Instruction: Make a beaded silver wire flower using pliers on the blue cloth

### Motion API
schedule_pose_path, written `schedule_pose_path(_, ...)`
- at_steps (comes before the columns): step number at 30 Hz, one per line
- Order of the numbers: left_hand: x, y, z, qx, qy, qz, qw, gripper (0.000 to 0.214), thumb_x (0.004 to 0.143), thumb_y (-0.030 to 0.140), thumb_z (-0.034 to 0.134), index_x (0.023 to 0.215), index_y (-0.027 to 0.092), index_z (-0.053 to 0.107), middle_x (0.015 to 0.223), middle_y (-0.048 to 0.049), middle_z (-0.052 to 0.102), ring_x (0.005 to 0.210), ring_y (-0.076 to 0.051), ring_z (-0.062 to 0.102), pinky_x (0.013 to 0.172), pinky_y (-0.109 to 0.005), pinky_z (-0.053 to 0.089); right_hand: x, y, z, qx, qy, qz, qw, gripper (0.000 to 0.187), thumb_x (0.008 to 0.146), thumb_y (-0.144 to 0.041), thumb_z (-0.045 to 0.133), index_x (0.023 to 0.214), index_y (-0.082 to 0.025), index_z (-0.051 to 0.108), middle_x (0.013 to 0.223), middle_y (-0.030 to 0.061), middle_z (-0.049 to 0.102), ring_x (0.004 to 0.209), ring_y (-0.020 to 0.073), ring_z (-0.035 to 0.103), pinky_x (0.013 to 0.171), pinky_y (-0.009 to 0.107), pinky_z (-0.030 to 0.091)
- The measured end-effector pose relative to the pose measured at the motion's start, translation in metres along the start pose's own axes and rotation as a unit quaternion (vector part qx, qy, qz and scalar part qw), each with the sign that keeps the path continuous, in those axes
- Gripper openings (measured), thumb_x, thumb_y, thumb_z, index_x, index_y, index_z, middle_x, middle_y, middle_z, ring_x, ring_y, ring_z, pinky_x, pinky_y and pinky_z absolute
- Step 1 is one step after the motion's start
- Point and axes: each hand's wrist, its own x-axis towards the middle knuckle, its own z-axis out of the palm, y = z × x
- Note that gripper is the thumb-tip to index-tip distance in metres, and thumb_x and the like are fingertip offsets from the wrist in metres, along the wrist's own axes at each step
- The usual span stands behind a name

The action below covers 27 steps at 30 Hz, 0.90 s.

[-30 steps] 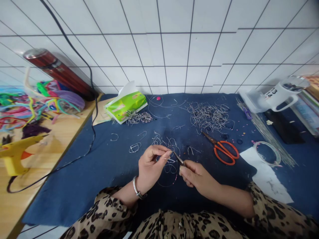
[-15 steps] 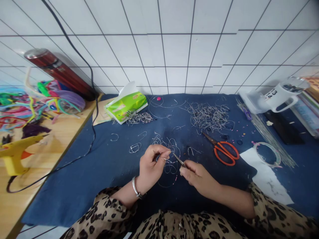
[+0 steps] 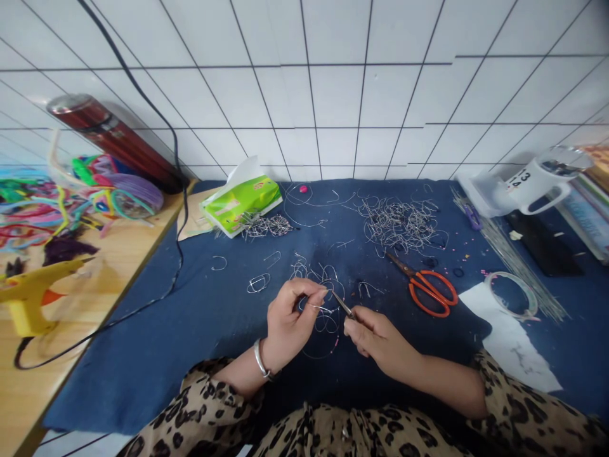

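Observation:
My left hand [image 3: 290, 317] pinches a thin silver wire piece [image 3: 318, 309] between thumb and fingertips above the blue cloth [image 3: 190, 317]. My right hand [image 3: 375, 336] is closed on a small pointed metal tool [image 3: 341, 303], whose tip meets the wire at my left fingertips. Several bent wire loops [image 3: 323, 279] lie on the cloth just beyond both hands. A silver bracelet circles my left wrist.
Orange-handled scissors [image 3: 428, 289] lie to the right of my hands, with a large wire heap [image 3: 399, 222] behind them. A green tissue pack [image 3: 240, 202], a yellow glue gun [image 3: 28, 295], a red flask [image 3: 111, 139], a white mug [image 3: 537, 181] and a tape roll [image 3: 511, 295] surround the cloth.
Both hands stay almost in place; the left fingers have shifted slightly on the wire and the view has barely moved.

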Motion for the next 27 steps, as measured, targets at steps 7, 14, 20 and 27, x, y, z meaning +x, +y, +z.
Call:
schedule_pose_path(7, -0.001, 0.0, 0.0, -0.001, -0.014, 0.0, 1.0, 0.009, 0.078, 0.015, 0.061, 0.082, 0.02, 0.056, 0.079, -0.0024, 0.063, 0.072, -0.014, 0.06, 0.067, -0.029, 0.048, 0.001, 0.002, 0.001, -0.003, 0.006, -0.004, 1.0, 0.036, 0.088, -0.051, 0.04, 0.077, -0.018, 0.048, 0.061, -0.0045, 0.037, 0.057, 0.0085, 0.035, 0.054, 0.023, 0.031)
schedule_pose_path(14, 0.003, 0.002, -0.004, 0.093, -0.062, 0.035, 0.993, 0.01, 0.08, 0.014, 0.058, 0.088, 0.019, 0.058, 0.078, -0.0017, 0.063, 0.07, -0.013, 0.059, 0.066, -0.025, 0.047, 0.003, -0.003, 0.0, -0.042, 0.022, -0.007, 0.999, 0.033, 0.088, -0.047, 0.041, 0.071, -0.019, 0.041, 0.063, -0.0046, 0.036, 0.059, 0.0086, 0.034, 0.056, 0.022, 0.031)
schedule_pose_path(20, 0.01, 0.0, -0.011, 0.199, -0.157, 0.145, 0.957, 0.023, 0.083, 0.013, 0.051, 0.103, 0.019, 0.059, 0.09, -0.0061, 0.066, 0.083, -0.018, 0.061, 0.075, -0.03, 0.048, 0.004, -0.004, -0.002, -0.074, 0.036, -0.026, 0.996, 0.032, 0.088, -0.045, 0.04, 0.071, -0.019, 0.04, 0.066, -0.0041, 0.036, 0.062, 0.0092, 0.034, 0.058, 0.022, 0.031)
schedule_pose_path(27, 0.01, 0.001, -0.014, 0.283, -0.171, 0.182, 0.926, 0.017, 0.079, 0.012, 0.049, 0.092, 0.017, 0.059, 0.077, -0.0055, 0.063, 0.072, -0.018, 0.058, 0.068, -0.031, 0.046, 0.003, -0.004, -0.002, -0.082, 0.032, -0.031, 0.996, 0.032, 0.088, -0.047, 0.04, 0.073, -0.019, 0.042, 0.067, -0.004, 0.037, 0.062, 0.0094, 0.034, 0.059, 0.023, 0.031)
